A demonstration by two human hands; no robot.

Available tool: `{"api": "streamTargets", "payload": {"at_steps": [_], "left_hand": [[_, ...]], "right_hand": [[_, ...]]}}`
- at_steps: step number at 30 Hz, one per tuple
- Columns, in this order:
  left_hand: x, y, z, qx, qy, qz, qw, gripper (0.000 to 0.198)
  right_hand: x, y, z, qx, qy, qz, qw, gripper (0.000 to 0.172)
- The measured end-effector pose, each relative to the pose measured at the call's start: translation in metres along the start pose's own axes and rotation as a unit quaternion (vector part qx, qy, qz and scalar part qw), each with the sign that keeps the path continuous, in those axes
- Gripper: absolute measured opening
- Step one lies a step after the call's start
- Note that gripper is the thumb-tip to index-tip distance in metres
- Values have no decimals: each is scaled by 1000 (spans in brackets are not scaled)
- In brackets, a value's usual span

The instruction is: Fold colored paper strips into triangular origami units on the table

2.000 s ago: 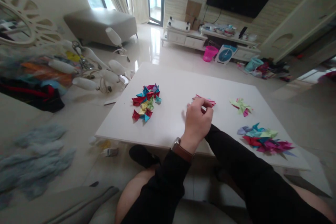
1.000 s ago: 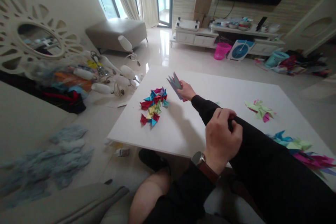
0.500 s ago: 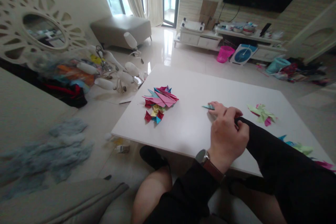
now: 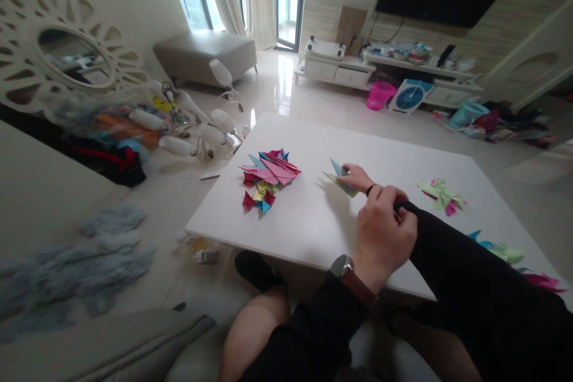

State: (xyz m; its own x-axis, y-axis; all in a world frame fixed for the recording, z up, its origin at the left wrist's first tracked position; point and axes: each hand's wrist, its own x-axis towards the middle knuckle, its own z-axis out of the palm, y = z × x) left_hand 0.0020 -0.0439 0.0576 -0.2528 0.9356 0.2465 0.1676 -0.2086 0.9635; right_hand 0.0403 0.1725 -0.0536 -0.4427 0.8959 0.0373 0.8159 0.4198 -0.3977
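In my right hand point(image 4: 358, 178) is a green folded paper plane point(image 4: 342, 185), held just above the white table. Two pointed parts fan out to the left of my fingers, one bluish and one light green; I cannot tell whether they are one piece or two. My left hand point(image 4: 385, 230), with a watch point(image 4: 342, 265) on its wrist, has its fingers closed on the black sleeve point(image 4: 405, 209) of my right arm. To the left lies a pile of folded papers point(image 4: 280, 168), with pink paper planes on top and small red, yellow and blue pieces in front.
Light green and pink folded papers point(image 4: 443, 196) lie on the table point(image 4: 304, 239) at right. Blue, green and pink ones point(image 4: 505, 252) lie nearer its right edge, partly behind my right arm. Lamp arms with white shades point(image 4: 217, 122) stand beyond the left side.
My right hand has moved left and lifted the green folded paper, whose two points now spread apart. My left hand keeps hold of the sleeve. The view has shifted slightly.
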Motion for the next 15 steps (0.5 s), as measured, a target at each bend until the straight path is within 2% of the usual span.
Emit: {"api": "streamTargets", "payload": {"at_steps": [3,6,9,12,15], "left_hand": [[3,0,1,-1,21,7,1000,21],[9,0,-3,-14,51,18,998,24],[15,-1,-9,-20,84,24,996,24],[18,-4,-11,-27,97,25,995,24],[18,-7,-9,-31,91,29,995,24]], "right_hand": [[35,-48,11,107,-14,-33,994,40],[50,-94,30,195,-42,-98,975,52],[40,-126,58,134,-66,-151,977,70],[17,-148,89,57,-108,-163,979,90],[-3,-167,111,10,-119,-170,978,94]]}}
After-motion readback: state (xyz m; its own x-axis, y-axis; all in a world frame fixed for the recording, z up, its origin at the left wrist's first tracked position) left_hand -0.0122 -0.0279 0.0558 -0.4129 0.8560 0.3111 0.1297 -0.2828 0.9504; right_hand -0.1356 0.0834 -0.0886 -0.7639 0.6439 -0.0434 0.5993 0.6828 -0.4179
